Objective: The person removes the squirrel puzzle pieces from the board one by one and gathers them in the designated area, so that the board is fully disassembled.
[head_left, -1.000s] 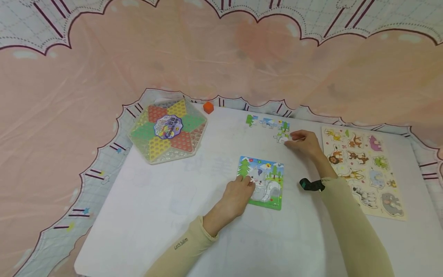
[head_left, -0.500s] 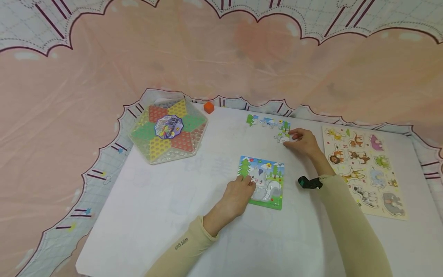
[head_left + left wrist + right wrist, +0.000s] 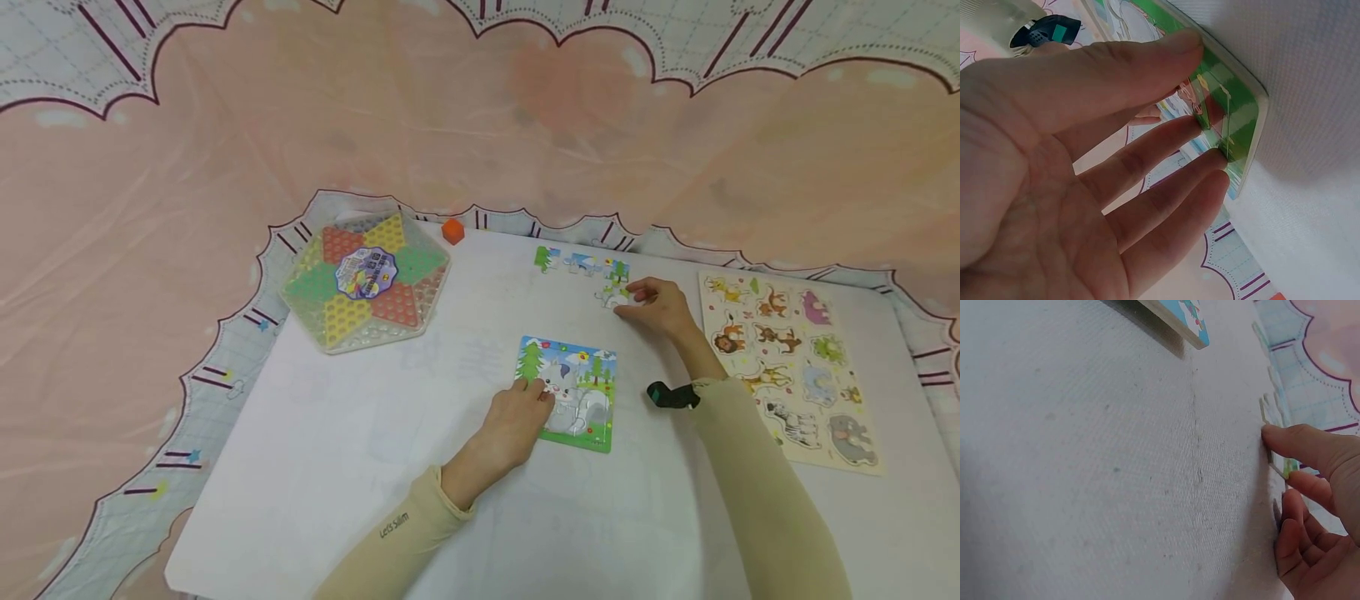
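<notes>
A square puzzle board [image 3: 594,437] with a grey squirrel among trees lies on the white table. My left hand [image 3: 513,423] rests at its left side, fingertips and thumb touching the picture. In the left wrist view, the left hand's fingers [image 3: 1166,200] reach loosely to the board's green border. Farther back, my right hand [image 3: 662,308] pinches a white-and-green puzzle piece [image 3: 612,297] by its right edge, between thumb and index finger. In the right wrist view that piece is seen edge-on, low at the table surface. More puzzle pieces [image 3: 585,266] lie just behind it, beside a separate tree piece [image 3: 546,259].
A hexagonal Chinese checkers board [image 3: 408,308] lies at the back left, near an orange block [image 3: 452,232]. An animal puzzle board [image 3: 817,450] lies on the right, partly under the right sleeve. Patterned peach cloth [image 3: 480,125] covers the background beyond the table's edge [image 3: 495,237].
Both hands stay nearly in place. The right fingers shift only slightly at the puzzle piece; the left hand remains on the squirrel board.
</notes>
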`<state>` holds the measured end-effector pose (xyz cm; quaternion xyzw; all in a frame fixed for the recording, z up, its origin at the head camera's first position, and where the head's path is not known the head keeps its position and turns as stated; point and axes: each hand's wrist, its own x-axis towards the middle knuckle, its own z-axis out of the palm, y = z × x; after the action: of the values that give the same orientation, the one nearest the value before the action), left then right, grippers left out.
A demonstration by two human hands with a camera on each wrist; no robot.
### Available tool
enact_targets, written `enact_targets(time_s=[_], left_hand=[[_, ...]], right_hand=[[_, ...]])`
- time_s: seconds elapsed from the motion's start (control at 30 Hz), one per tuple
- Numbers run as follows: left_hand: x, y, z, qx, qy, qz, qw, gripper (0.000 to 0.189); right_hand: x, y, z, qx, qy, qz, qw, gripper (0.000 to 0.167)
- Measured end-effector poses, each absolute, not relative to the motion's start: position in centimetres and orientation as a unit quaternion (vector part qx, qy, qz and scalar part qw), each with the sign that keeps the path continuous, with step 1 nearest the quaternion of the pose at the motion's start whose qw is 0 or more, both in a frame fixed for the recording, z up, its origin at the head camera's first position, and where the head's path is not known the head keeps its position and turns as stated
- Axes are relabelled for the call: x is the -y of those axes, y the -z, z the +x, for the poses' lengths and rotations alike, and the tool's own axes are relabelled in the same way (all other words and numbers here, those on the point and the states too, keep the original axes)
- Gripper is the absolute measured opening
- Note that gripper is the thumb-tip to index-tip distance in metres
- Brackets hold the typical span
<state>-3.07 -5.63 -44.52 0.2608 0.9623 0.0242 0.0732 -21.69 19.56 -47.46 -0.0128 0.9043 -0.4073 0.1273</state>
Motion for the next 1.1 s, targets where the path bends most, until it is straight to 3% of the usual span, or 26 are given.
enact_targets(time_s=[1.1], left_hand=[[5.63,44.41,-3.08,-0.962,-0.018,0.26,0.081,0.038]], right_hand=[[-19.67,47.22,-21.65,-0.901,0.413,-0.017,0.133,0.046]])
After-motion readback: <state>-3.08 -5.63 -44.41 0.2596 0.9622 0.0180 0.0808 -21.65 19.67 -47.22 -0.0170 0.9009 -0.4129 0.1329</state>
